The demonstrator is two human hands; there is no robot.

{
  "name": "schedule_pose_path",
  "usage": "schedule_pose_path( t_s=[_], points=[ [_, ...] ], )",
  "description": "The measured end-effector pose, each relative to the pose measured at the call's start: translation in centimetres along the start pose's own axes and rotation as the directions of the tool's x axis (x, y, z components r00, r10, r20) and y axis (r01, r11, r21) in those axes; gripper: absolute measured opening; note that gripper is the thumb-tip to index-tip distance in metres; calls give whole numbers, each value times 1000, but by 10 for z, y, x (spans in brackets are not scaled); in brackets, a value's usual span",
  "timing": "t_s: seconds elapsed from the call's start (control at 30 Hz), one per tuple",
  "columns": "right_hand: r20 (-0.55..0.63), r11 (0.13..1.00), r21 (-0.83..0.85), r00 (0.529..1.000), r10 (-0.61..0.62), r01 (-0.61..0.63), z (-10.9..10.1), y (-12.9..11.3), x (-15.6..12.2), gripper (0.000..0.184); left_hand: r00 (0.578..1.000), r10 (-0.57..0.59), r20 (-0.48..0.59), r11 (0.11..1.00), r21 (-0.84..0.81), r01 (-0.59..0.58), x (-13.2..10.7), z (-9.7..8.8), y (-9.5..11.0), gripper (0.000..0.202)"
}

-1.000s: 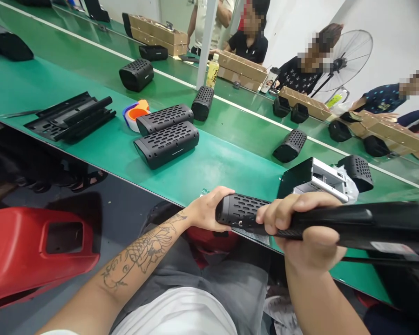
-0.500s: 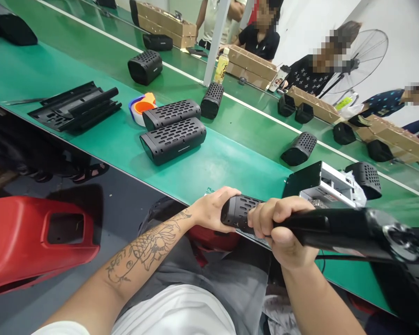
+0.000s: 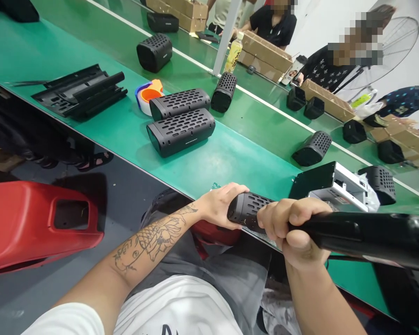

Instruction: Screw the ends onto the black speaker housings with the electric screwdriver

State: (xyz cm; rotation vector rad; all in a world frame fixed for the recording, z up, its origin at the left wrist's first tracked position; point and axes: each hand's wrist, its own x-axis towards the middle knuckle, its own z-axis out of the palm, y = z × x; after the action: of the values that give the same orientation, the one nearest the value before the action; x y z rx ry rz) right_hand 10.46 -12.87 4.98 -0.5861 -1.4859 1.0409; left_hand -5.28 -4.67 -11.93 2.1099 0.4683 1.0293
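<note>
My left hand (image 3: 220, 206) grips the near end of a black perforated speaker shell (image 3: 248, 210) at the front edge of the green conveyor table (image 3: 209, 163). My right hand (image 3: 293, 230) is wrapped round a long black tool (image 3: 363, 232) that lies along the shell's right part and runs off to the right. Both hands are closed. Two finished speaker shells (image 3: 180, 130) lie side by side farther up the table.
A stack of black plastic frames (image 3: 82, 90), an orange and blue tape roll (image 3: 147, 95), several more black shells and a grey open unit (image 3: 335, 186) are on the belt. A red stool (image 3: 38, 223) stands at left. Other people sit beyond, with cardboard trays (image 3: 265, 56) and a fan.
The view has shifted down and left a little. My right hand has slid slightly right along the shell with the tool; my left hand keeps its grip.
</note>
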Motion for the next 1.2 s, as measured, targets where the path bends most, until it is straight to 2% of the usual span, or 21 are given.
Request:
schedule_pose_path(
  t_s=[0.17, 0.3, 0.6, 0.77, 0.87, 0.93, 0.97, 1.0, 1.03, 1.07, 1.13, 1.2],
  points=[
    [-19, 1000, 5, 1000, 12, -12, -1, 0, 2, 25, 1000, -22, 5, 1000, 3, 22, -1, 0, 0, 110],
    [-10, 997, 48, 998, 66, -65, -5, 1, 5, 29, 999, -51, 14, 998, 22, 50, -1, -3, 3, 107],
    [34, 994, 65, 996, 81, -83, -6, 6, 4, 37, 999, -46, 9, 999, 16, 45, -1, -3, 5, 106],
    [-85, 999, 0, 995, 53, -53, -4, 3, 5, 35, 994, -110, 22, 991, 76, 108, -1, -6, 7, 110],
    [-214, 997, -52, 976, 40, -52, -23, -16, 5, 46, 993, -106, -59, 969, 219, 116, -17, 7, 22, 115],
    [-373, 996, -91, 928, -12, -24, -51, -33, 4, 55, 979, -36, -199, 918, 381, 112, -40, 30, 42, 118],
    [-475, 991, -134, 877, -66, 2, -69, -41, 4, 56, 952, -16, -307, 876, 454, 161, -55, 45, 53, 122],
    [-575, 980, -197, 808, -131, 19, -89, -47, 4, 55, 925, 5, -379, 840, 504, 202, -70, 61, 65, 124],
    [-653, 960, -279, 728, -207, 23, -111, -51, 4, 52, 912, 17, -409, 817, 531, 223, -85, 77, 76, 121],
    [-701, 931, -365, 657, -276, 1, -132, -53, 4, 48, 915, 25, -404, 806, 550, 221, -99, 92, 86, 112],
    [-730, 858, -509, 565, -384, -74, -172, -49, 3, 40, 945, 37, -324, 812, 561, 160, -116, 113, 100, 94],
    [-710, 789, -602, 537, -455, -127, -204, -39, 1, 39, 974, 162, -157, 842, 537, -53, -113, 116, 103, 76]
  ],
)
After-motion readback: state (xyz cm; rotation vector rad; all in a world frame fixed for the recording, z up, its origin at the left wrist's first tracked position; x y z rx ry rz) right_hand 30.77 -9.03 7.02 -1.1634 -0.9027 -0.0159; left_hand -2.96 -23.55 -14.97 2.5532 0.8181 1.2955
